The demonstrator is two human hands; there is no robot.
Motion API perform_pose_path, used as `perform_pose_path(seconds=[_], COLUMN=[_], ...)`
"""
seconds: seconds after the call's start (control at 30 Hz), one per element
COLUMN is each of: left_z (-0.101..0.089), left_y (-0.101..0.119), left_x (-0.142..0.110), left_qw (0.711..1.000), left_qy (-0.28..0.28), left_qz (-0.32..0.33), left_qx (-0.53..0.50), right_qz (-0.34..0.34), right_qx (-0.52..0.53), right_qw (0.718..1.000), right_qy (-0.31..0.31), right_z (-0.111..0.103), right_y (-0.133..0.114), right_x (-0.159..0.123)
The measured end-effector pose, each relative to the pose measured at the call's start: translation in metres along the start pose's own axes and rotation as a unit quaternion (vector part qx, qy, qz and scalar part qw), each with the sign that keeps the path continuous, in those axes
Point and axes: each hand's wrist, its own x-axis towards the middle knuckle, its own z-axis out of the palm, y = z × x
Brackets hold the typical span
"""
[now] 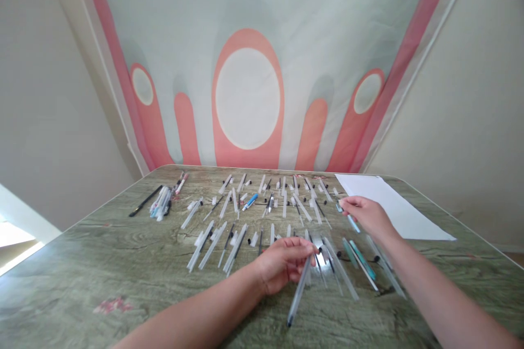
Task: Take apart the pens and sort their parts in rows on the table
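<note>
My left hand (pixel 286 263) is closed on a clear-barrelled pen (pixel 300 292), which slants down toward me with its dark end lowest. My right hand (pixel 366 215) reaches to the right side of the table, thumb and fingers pinched together at a small piece too hidden to name. Just below those fingers lies a light blue pen part (pixel 352 223). Between my hands are clear pen barrels (pixel 341 270), thin dark refills and small black plugs. A teal pen barrel (pixel 362 259) rests near my right forearm.
Rows of clear barrels (pixel 200 245), refills and caps cover the middle of the wood-patterned table (pixel 73 278). A blue pen (pixel 250 202) lies among them. At the left are a bundle of pens (pixel 161 203) and a black brush-like stick (pixel 145 201). White paper (pixel 403 212) lies at the right.
</note>
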Motion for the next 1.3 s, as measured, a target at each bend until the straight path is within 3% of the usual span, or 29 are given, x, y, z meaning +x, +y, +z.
perform_pose_path(seconds=[0.13,0.23,0.67,0.87,1.1,1.2,1.3], left_z=[-0.005,-0.009,-0.013,-0.015,-0.015,-0.015,-0.019], left_y=[-0.005,-0.006,0.000,-0.002,-0.001,0.005,0.015], left_x=[0.004,0.005,0.007,0.008,0.007,0.006,0.007], left_qw=[1.000,1.000,0.999,0.999,0.998,0.996,0.990], left_qy=[-0.011,-0.013,-0.026,-0.033,-0.026,-0.016,0.012], left_qz=[-0.002,0.002,0.029,0.029,0.042,0.066,0.120], left_qx=[-0.006,-0.011,-0.026,-0.028,-0.044,-0.060,-0.078], right_qz=[0.019,0.030,0.057,0.064,0.041,0.021,-0.007], right_qx=[-0.147,-0.225,-0.378,-0.371,-0.292,-0.235,-0.152], right_qw=[0.989,0.974,0.924,0.926,0.955,0.971,0.987], right_qy=[0.019,0.014,0.002,0.002,0.024,0.020,-0.055], right_z=[-0.019,-0.018,0.010,0.011,-0.002,-0.001,0.014], right_y=[0.020,0.030,0.040,0.034,0.009,-0.009,-0.030], right_x=[0.059,0.085,0.118,0.109,0.081,0.053,0.003])
